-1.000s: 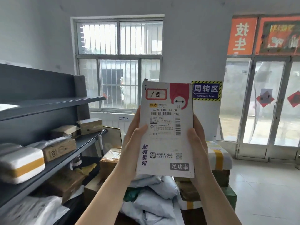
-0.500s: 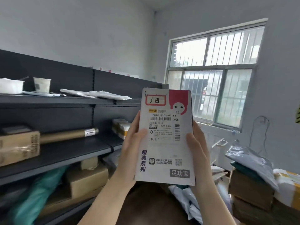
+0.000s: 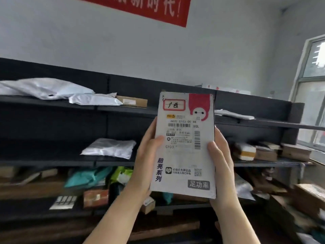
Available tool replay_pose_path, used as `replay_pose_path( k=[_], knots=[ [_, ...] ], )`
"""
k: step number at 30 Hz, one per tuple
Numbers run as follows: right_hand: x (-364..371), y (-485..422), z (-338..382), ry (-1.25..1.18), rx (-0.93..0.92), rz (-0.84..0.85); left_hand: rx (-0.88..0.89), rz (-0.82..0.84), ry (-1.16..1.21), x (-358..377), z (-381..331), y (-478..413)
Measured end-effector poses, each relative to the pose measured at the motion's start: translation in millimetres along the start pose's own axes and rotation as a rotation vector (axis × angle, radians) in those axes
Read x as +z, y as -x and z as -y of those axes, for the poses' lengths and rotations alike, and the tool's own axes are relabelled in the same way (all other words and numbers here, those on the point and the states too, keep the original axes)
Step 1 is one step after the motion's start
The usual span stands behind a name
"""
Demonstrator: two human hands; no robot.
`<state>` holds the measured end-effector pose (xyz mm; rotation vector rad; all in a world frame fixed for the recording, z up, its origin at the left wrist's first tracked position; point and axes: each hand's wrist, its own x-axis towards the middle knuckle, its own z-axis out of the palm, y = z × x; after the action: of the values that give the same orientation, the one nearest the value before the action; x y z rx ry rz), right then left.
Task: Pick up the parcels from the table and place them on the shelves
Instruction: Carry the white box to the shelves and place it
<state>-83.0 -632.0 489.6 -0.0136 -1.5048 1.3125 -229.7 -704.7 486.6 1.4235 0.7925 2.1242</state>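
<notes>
A flat white parcel (image 3: 184, 152) with a shipping label, barcodes and a red cartoon corner is held upright in front of me at chest height. My left hand (image 3: 146, 159) grips its left edge with the thumb across the front. My right hand (image 3: 220, 161) grips its right edge the same way. Behind the parcel stand the dark grey shelves (image 3: 52, 162), running across the whole view in several tiers. The table is out of view.
The top shelf carries white poly bags (image 3: 44, 88) and a flat brown box (image 3: 133, 101). One white bag (image 3: 109, 148) lies on the middle shelf; small boxes (image 3: 263, 152) sit at its right end. Lower tiers are crowded with mixed parcels. A window (image 3: 313, 88) is at right.
My view has swung left, from the window and parcel pile to facing the shelves squarely. Both hands keep the same grip on the parcel, held in front of me.
</notes>
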Motion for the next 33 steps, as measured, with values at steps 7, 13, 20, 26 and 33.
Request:
replay_pose_path(
  k=[7, 13, 20, 26, 33],
  knots=[
    [197, 23, -53, -0.178, 0.023, 0.117, 0.03, -0.132, -0.157, -165, -121, 59],
    [333, 41, -97, -0.269, 0.077, 0.232, 0.026, -0.252, -0.281, -278, -195, 107],
    [451, 42, -148, -0.373, 0.129, 0.291, 0.033, -0.365, -0.383, -386, -248, 131],
    [531, 17, -211, -0.402, 0.182, 0.366, 0.076, -0.446, -0.409, -478, -261, 127],
    [637, -34, -288, -0.477, 0.227, 0.419, 0.052, -0.611, -0.485, -593, -289, 91]
  ],
)
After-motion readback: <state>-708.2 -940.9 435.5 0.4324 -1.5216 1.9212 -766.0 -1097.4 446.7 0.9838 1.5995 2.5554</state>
